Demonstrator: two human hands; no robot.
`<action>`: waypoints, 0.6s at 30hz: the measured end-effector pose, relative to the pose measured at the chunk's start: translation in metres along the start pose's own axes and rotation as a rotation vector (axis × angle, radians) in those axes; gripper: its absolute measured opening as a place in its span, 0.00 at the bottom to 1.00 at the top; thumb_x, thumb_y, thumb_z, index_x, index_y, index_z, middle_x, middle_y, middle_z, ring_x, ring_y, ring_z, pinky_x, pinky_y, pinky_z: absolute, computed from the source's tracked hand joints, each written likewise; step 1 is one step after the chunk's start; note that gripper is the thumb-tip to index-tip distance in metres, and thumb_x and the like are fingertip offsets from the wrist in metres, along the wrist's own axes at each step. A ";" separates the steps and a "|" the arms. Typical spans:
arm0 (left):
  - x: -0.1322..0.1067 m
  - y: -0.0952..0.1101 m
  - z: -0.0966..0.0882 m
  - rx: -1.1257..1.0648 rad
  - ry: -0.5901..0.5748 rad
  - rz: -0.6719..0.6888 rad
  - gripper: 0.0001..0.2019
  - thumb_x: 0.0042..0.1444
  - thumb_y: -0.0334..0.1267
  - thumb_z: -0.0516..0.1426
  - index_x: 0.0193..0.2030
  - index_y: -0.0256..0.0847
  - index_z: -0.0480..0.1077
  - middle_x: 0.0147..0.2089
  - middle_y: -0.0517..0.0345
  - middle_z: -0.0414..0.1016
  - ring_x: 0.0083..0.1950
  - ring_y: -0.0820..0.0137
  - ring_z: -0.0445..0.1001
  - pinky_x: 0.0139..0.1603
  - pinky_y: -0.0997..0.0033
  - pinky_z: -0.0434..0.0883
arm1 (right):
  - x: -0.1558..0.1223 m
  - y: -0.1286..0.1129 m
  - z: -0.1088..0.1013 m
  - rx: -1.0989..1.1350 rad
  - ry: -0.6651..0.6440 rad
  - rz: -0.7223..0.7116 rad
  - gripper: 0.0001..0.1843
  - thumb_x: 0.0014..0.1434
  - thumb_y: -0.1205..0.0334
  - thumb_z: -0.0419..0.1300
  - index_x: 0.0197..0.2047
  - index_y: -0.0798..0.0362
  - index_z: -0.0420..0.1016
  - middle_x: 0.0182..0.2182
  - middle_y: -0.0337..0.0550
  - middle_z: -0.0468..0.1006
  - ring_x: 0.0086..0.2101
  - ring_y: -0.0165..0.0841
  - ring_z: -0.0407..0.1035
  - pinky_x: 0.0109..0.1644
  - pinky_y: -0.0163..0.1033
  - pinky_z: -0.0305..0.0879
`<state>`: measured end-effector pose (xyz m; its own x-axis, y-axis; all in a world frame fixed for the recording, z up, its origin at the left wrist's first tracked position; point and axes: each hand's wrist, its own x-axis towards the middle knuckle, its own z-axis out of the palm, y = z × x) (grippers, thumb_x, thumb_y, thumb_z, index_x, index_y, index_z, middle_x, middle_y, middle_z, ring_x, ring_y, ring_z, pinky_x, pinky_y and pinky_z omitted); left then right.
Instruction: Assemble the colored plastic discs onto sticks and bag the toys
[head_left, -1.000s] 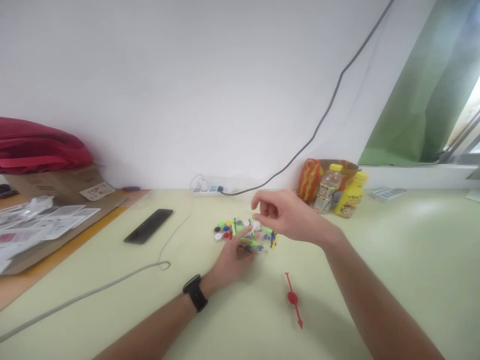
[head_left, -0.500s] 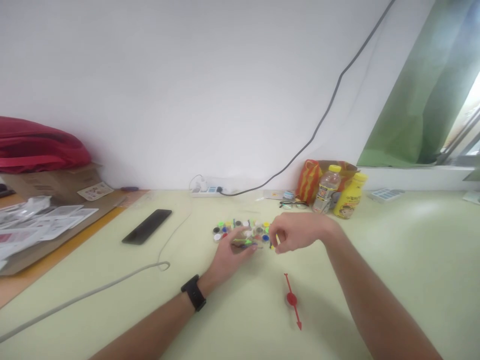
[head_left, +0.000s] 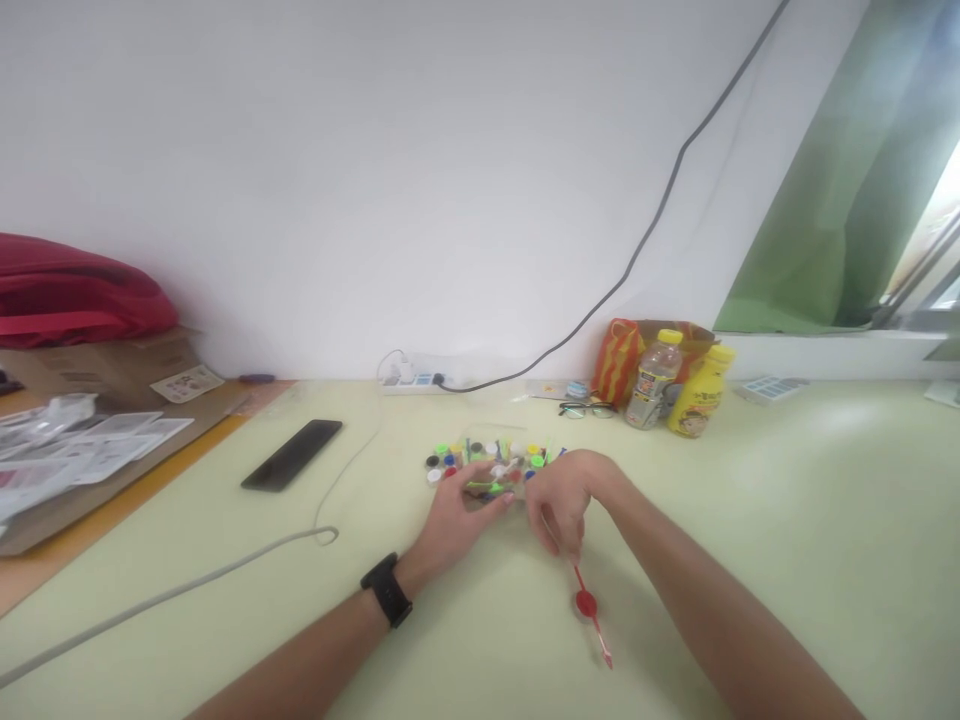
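Pale green table (head_left: 787, 520) against a white wall, with a black phone (head_left: 292, 454) left of centre and two yellow-capped bottles (head_left: 654, 385) right of centre near the wall. At centre, left hand (head_left: 457, 515) lying on a cluster of small coloured caps (head_left: 487, 455), fingers loosely spread. Just right of it, right hand (head_left: 559, 500) pointing down, fingers (head_left: 564, 540) narrow and close together, tips touching the upper end of a red arrow pointer (head_left: 586, 603) lying flat at lower centre; grip unclear.
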<state>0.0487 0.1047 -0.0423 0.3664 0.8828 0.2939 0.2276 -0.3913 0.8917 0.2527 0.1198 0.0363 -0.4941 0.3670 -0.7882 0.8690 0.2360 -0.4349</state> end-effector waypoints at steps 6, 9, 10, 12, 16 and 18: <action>-0.001 0.004 -0.001 0.025 0.008 -0.008 0.21 0.54 0.49 0.66 0.53 0.44 0.76 0.54 0.49 0.78 0.56 0.54 0.75 0.58 0.54 0.71 | 0.000 0.003 0.000 0.057 -0.023 -0.077 0.21 0.30 0.61 0.77 0.32 0.52 0.83 0.25 0.34 0.79 0.31 0.34 0.77 0.34 0.32 0.70; -0.001 0.005 -0.001 0.004 0.017 -0.013 0.22 0.53 0.49 0.67 0.53 0.44 0.76 0.54 0.48 0.78 0.56 0.53 0.75 0.58 0.52 0.71 | 0.001 0.003 0.001 0.074 -0.018 -0.069 0.22 0.28 0.60 0.78 0.31 0.52 0.83 0.25 0.34 0.79 0.31 0.33 0.77 0.35 0.32 0.71; -0.001 0.004 -0.001 0.004 0.023 -0.014 0.22 0.53 0.49 0.67 0.53 0.44 0.76 0.54 0.48 0.78 0.57 0.53 0.74 0.59 0.51 0.70 | 0.001 0.003 0.001 0.075 -0.018 -0.054 0.23 0.27 0.59 0.78 0.31 0.52 0.83 0.25 0.34 0.80 0.31 0.33 0.77 0.35 0.32 0.71; -0.002 0.004 -0.001 0.009 0.030 -0.019 0.23 0.52 0.49 0.67 0.53 0.45 0.76 0.55 0.48 0.78 0.57 0.52 0.74 0.60 0.50 0.70 | 0.002 0.003 0.001 0.075 -0.024 -0.019 0.25 0.25 0.58 0.79 0.32 0.53 0.84 0.26 0.35 0.80 0.31 0.33 0.77 0.35 0.32 0.72; -0.003 0.004 -0.001 0.000 0.007 -0.030 0.24 0.53 0.49 0.67 0.55 0.43 0.76 0.57 0.46 0.76 0.58 0.52 0.73 0.58 0.51 0.71 | 0.005 0.004 0.002 0.085 -0.036 0.007 0.27 0.23 0.57 0.80 0.32 0.53 0.84 0.27 0.36 0.80 0.31 0.33 0.77 0.35 0.33 0.73; -0.003 0.004 -0.001 0.011 0.004 -0.032 0.23 0.53 0.48 0.67 0.55 0.43 0.75 0.57 0.46 0.76 0.58 0.53 0.73 0.58 0.51 0.71 | 0.005 0.005 0.002 0.084 -0.035 0.013 0.27 0.23 0.58 0.80 0.32 0.53 0.84 0.27 0.37 0.80 0.31 0.34 0.77 0.36 0.33 0.73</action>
<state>0.0475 0.1003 -0.0390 0.3550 0.8961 0.2666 0.2489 -0.3654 0.8970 0.2540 0.1214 0.0294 -0.4830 0.3378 -0.8078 0.8751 0.1542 -0.4587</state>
